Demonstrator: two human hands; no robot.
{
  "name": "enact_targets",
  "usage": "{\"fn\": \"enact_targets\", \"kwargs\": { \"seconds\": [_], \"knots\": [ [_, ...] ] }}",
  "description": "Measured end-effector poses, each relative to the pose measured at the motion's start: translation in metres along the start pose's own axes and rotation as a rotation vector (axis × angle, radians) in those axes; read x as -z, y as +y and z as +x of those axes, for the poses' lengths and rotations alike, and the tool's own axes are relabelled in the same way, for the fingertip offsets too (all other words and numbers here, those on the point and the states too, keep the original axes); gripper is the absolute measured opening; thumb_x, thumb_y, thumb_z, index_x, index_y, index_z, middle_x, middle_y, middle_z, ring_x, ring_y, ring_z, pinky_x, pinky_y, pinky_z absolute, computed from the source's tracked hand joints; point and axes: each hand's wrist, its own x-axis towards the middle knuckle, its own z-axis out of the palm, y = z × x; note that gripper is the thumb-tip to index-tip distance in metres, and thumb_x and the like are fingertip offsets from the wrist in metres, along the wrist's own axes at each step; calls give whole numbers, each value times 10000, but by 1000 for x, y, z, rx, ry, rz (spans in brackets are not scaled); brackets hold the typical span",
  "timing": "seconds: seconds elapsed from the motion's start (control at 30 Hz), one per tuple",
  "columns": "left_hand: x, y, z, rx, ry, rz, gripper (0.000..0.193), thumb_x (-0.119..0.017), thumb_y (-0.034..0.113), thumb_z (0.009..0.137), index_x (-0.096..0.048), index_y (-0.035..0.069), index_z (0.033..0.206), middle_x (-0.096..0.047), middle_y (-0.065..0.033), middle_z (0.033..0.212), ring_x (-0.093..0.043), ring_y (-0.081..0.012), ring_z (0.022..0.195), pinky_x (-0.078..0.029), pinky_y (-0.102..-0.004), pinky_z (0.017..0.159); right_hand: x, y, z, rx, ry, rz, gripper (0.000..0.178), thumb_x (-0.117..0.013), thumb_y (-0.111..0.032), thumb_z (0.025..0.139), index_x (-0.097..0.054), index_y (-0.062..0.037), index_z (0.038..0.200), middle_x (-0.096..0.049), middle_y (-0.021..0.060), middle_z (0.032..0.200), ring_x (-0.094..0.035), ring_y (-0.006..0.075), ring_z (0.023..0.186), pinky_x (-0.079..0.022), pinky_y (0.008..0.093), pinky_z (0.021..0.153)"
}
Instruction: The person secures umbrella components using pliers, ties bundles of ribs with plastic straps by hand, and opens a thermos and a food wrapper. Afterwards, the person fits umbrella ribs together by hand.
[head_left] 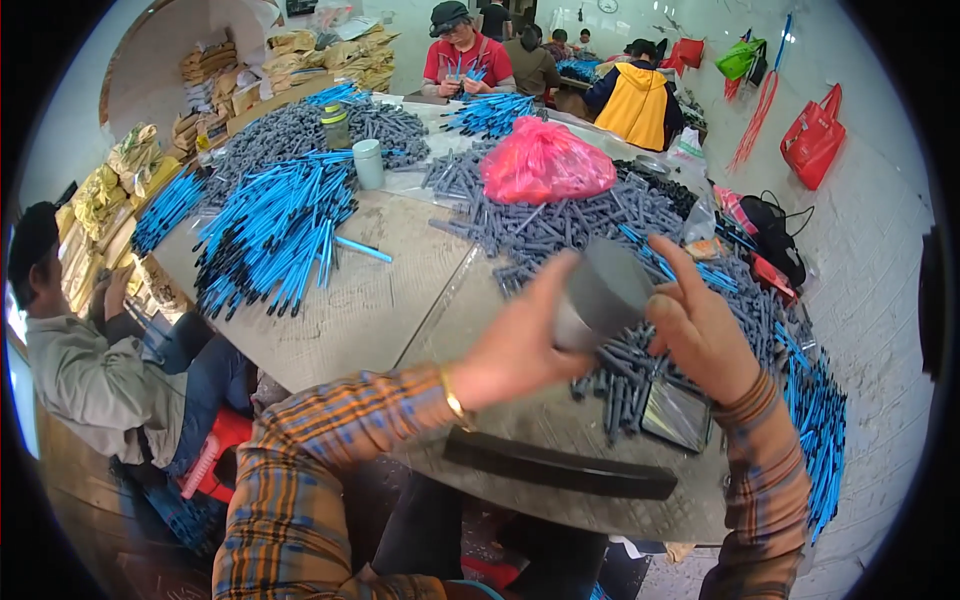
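A dark grey cylindrical container (605, 290), blurred by motion, is tilted over the table with its flat round end toward me. My left hand (515, 340) is closed around its left side. At its right side is my right hand (700, 335), index finger raised and the other fingers bent; a fingertip seems to meet the container's edge. Below my hands, loose grey plastic tubes (625, 375) lie beside a phone-like dark flat object (676, 413). A long dark curved bar (558, 465) lies along the table's near edge.
Heaps of grey tubes and blue sticks with black ends (280, 220) cover much of the table (410, 260). A pink plastic bag (545, 165) and a pale lidded cup (368, 164) stand farther back. One person sits at the left, another across; sacks (295, 55) are stacked behind.
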Motion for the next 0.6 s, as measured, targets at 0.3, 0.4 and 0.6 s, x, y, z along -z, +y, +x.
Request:
{"fn": "enact_targets", "kwargs": {
  "seconds": [0.3, 0.4, 0.6],
  "knots": [
    [110, -187, 75, 168, 647, 95, 788, -762, 110, 576, -348, 20, 1240, -541, -169, 1092, -548, -291, 1002, -432, -364, 868, -43, 91, 158, 207, 173, -461, 268, -581, -185, 837, -575, -34, 1058, -598, 138, 927, -581, 275, 784, -467, 349, 698],
    [118, -225, 92, 233, 723, 187, 795, -771, 117, 567, -353, 19, 1236, -544, -177, 1096, -547, -310, 1009, -429, -373, 874, -67, 120, 219, 264, 236, -565, 254, -579, -163, 820, -574, -36, 1040, -594, 147, 971, -563, 330, 838, -459, 381, 760],
    [115, -267, 119, 260, 757, 254, 802, -778, 141, 569, -355, 20, 1239, -545, -190, 1098, -545, -342, 1012, -428, -389, 878, -87, 143, 311, 402, 454, -593, 205, -556, -179, 816, -598, -61, 979, -588, 151, 988, -541, 362, 937, -440, 422, 822]
  ]
}}
